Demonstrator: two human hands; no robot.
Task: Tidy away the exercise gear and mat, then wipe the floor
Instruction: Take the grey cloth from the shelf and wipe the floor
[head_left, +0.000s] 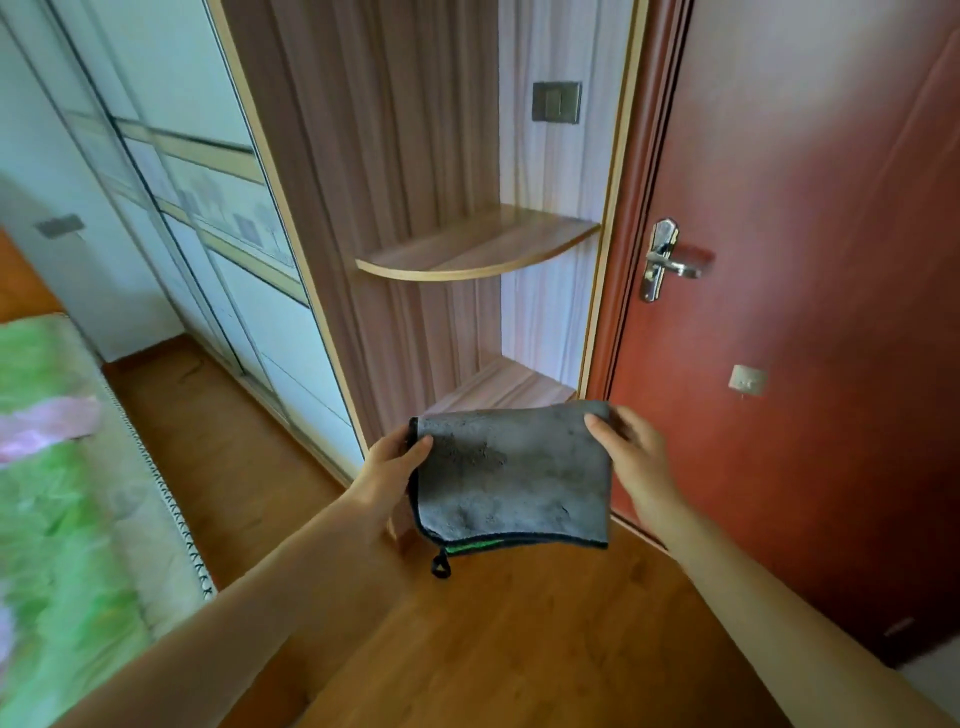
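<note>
A folded grey cloth (511, 475) with a dark hem, a green label and a small black hanging loop hangs in front of me above the wooden floor (519, 634). My left hand (387, 470) pinches its upper left corner. The upper right corner is pinched by my right hand (631, 452). The cloth is held stretched between both hands, in front of the lowest corner shelf. No exercise gear or mat is in view.
A corner unit with curved wooden shelves (478, 249) stands straight ahead. A red-brown door (810, 312) with a metal handle (667, 260) is on the right. Sliding wardrobe doors (208, 218) run along the left. A bed with green bedding (57, 493) fills the lower left.
</note>
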